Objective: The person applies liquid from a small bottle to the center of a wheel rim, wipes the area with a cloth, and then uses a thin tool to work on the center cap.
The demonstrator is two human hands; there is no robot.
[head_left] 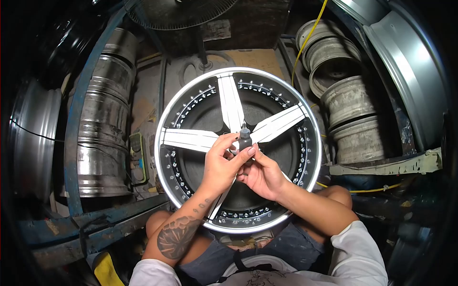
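Note:
A small dark applicator bottle [245,142] with a greyish collar and a thin, pointed tip stands upright between my hands, over the middle of a large car wheel rim [164,183]. My left hand [223,162] is closed around the bottle from the left, its thumb across the front. From the right, my right hand [267,177] has its curled fingers and thumb against the lower part of the bottle. The bottle's base is hidden by my fingers. White spokes, a dark inner barrel, a ring of small bolts and a polished lip show on the rim.
Stacked metal barrels [102,114] fill a blue rack on the left. More worn rims [353,102] lie on the right, beside a yellow hose [310,35]. A fan [181,12] stands at the back. A phone-like device [138,158] rests left of the wheel.

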